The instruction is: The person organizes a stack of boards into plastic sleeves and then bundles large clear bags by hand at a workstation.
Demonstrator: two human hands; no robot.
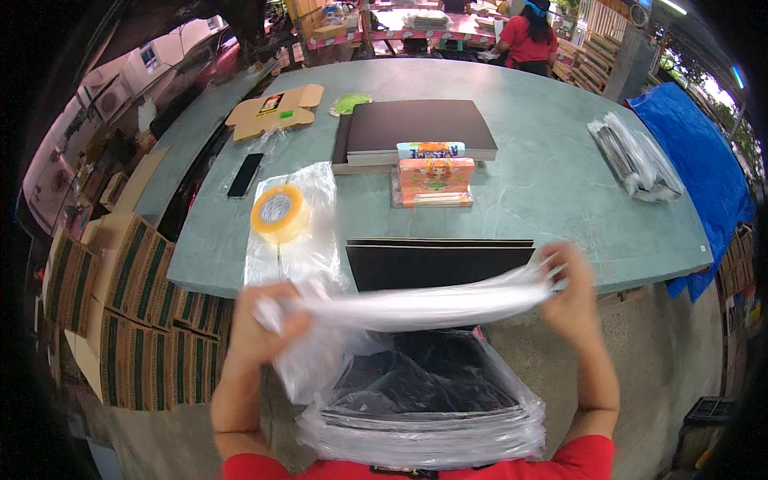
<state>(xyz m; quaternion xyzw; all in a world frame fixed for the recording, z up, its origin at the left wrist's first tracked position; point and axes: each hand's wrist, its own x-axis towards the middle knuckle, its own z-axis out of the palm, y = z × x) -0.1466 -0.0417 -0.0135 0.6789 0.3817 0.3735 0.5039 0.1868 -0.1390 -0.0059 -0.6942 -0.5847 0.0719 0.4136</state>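
Observation:
Between my two hands a clear plastic bag is stretched sideways, gathered into a blurred band. My left hand is closed round its left end, and my right hand pinches the right end. Just beyond the bag, flat black boards lie at the table's near edge, partly covered by it. Close to my body is a stack of black sheets in clear plastic. A roll of yellowish clear tape rests on flat plastic bags to the left.
On the green table lie a black phone, an unfolded cardboard box, thick dark books, a small holder of colourful cards and a plastic-wrapped bundle. Cartons stand at left. A person in red is far off.

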